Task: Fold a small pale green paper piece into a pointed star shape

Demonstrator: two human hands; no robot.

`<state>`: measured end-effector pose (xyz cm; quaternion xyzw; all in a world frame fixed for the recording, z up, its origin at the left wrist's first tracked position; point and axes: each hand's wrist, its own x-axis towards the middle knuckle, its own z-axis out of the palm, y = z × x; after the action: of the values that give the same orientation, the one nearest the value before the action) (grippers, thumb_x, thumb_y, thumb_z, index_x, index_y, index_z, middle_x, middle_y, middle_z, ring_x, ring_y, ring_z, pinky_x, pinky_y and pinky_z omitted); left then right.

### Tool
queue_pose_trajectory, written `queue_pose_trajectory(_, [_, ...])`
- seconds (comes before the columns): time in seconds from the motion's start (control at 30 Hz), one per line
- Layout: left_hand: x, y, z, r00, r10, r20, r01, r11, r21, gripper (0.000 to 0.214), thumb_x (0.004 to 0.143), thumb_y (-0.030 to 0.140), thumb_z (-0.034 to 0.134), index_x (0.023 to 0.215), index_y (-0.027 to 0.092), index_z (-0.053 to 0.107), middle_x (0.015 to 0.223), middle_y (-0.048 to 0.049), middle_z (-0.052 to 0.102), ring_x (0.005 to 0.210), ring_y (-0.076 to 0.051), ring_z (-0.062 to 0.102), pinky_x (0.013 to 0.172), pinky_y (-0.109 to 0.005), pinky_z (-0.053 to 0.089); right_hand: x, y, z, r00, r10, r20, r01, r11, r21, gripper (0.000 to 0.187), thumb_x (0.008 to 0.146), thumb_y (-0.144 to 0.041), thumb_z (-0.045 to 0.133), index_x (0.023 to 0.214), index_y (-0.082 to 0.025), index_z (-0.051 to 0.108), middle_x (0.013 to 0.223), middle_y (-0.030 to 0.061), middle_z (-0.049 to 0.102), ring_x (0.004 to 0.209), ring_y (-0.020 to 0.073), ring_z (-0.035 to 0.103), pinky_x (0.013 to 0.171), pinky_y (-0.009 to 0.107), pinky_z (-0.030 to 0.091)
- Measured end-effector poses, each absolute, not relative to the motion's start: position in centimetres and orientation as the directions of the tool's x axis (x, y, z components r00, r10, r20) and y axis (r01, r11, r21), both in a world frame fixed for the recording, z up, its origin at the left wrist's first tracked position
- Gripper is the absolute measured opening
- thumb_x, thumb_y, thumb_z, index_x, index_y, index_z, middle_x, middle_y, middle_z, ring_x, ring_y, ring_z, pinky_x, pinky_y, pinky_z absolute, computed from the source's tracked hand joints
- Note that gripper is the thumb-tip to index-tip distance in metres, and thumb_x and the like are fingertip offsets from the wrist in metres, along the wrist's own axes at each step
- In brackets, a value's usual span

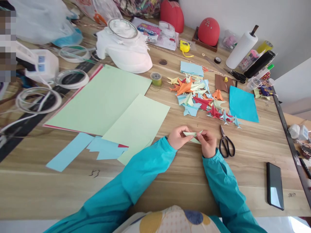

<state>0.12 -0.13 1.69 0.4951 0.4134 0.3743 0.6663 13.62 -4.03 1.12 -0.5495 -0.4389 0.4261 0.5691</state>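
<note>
Between my two hands is a small piece of folded pale green paper (193, 133), held just above the wooden table. My left hand (179, 137) pinches its left end between thumb and fingers. At the right end, my right hand (207, 141) grips it, thumb on top. Fingers partly cover the paper, so its full shape is hidden. Black-handled scissors (226, 146) lie right beside my right hand, points away from me. Beyond my hands spreads a pile of folded paper pieces (191, 94) in orange, red, light blue and pale green.
Large pale green sheets (107, 97) lie on the left, with light blue paper strips (70, 152) nearer me. A thread spool (155, 79), a turquoise cloth-like square (243, 103) and a yellow tape measure (184, 47) sit farther back. A phone (275, 186) rests at the right.
</note>
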Motion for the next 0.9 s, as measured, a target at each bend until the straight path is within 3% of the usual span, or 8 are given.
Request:
queue_pose_trajectory(0.33, [0.32, -0.18, 1.57, 0.385, 0.913, -0.134, -0.065, 0.172, 0.983, 0.021, 0.058, 0.027, 0.067, 0.056, 0.013, 0.051, 0.067, -0.0008, 0.059, 0.059, -0.009, 0.051, 0.052, -0.020, 0.040, 13.57, -3.67, 0.72, 0.314, 0.948, 0.062, 0.038, 0.052, -0.998, 0.016, 0.068, -0.030, 0.065, 0.062, -0.017, 0.056, 0.060, -0.0009, 0.053, 0.056, 0.0112, 0.049, 0.051, 0.024, 0.043])
queue_pose_trajectory(0.57, [0.46, -0.18, 1.55, 0.364, 0.919, -0.153, -0.035, 0.178, 0.983, 0.024, 0.058, 0.030, 0.069, 0.059, 0.013, 0.051, 0.057, 0.0023, 0.054, 0.053, -0.008, 0.047, 0.050, -0.020, 0.038, 13.59, -3.54, 0.87, 0.275, 0.955, 0.115, 0.080, 0.097, -0.992, 0.014, 0.067, -0.027, 0.065, 0.063, -0.017, 0.058, 0.060, -0.0007, 0.054, 0.056, 0.0109, 0.049, 0.052, 0.024, 0.042])
queue_pose_trajectory(0.9, [0.26, 0.35, 1.70, 0.343, 0.919, -0.193, -0.034, 0.217, 0.976, 0.028, 0.055, 0.033, 0.071, 0.060, 0.014, 0.052, 0.052, 0.0035, 0.053, 0.048, -0.008, 0.048, 0.047, -0.020, 0.037, 14.12, -3.82, 0.92, 0.194, 0.980, -0.051, -0.021, -0.048, -0.999, 0.017, 0.067, -0.033, 0.065, 0.070, -0.017, 0.063, 0.063, 0.0007, 0.063, 0.057, 0.0133, 0.057, 0.055, 0.028, 0.048])
